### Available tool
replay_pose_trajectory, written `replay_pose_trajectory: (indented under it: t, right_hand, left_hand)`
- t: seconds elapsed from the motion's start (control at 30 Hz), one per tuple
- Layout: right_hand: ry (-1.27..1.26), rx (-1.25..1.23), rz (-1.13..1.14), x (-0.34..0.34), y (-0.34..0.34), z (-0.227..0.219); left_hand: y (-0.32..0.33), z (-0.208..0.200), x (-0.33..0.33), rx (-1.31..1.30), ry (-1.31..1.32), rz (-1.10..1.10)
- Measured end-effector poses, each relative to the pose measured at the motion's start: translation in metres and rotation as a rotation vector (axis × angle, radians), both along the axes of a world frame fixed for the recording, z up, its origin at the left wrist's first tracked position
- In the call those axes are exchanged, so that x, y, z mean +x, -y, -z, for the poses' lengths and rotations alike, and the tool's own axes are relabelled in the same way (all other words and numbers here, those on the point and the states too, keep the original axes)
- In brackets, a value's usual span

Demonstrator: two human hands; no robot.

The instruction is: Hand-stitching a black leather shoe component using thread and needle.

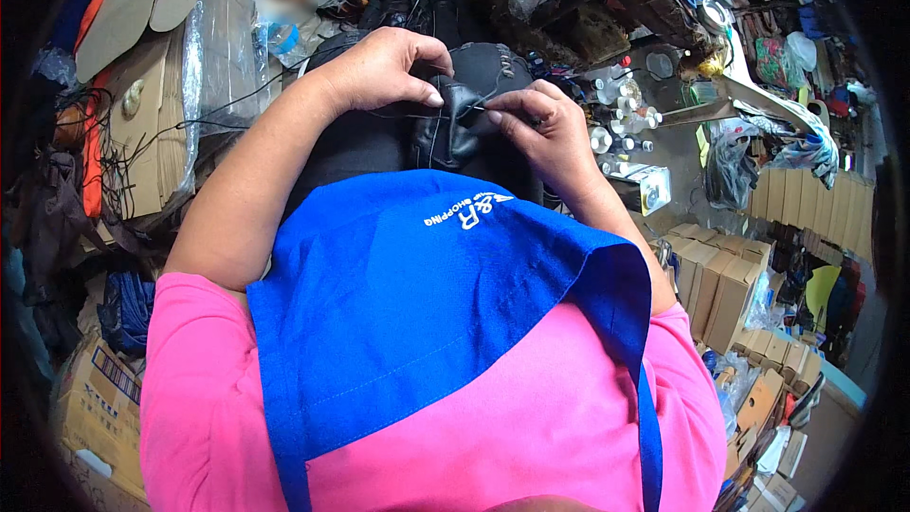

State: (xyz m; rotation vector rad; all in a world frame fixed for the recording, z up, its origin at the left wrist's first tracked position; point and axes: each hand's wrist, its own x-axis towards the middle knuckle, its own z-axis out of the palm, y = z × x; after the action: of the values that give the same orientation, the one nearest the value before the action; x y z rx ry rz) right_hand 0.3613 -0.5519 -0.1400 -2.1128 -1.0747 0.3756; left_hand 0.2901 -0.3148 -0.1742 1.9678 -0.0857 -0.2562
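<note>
While the right hand [542, 123] pinches dark thread [476, 107], the black leather piece [462, 136] lies lengthwise fore-and-aft on the lap [355, 147], past the edge of the blue apron [398, 256], between both hands but nearer the left hand [387, 71], whose grip I cannot tell.

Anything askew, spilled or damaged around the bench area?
Mildly: a dark cord tangle loops loosely by the cardboard on the person's left, which looks untidy. No spill is visible. The black piece at the left hand and right hand looks creased; damage can't be told.
</note>
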Motion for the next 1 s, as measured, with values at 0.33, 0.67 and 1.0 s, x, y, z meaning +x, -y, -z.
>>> replay_pose_trajectory:
  t: [0.33,0.67,1.0]
  right_hand:
    - [-0.004,-0.061,-0.041,0.000,-0.005,-0.003]
    - [0.081,-0.114,-0.118,0.002,-0.009,-0.013]
    - [0.035,-0.056,-0.103,-0.001,-0.012,-0.002]
  left_hand:
    - [0.000,0.001,0.000,0.027,0.031,0.009]
    - [-0.001,0.004,0.001,0.041,0.093,0.005]
    - [0.000,0.005,0.001,0.066,0.094,-0.009]
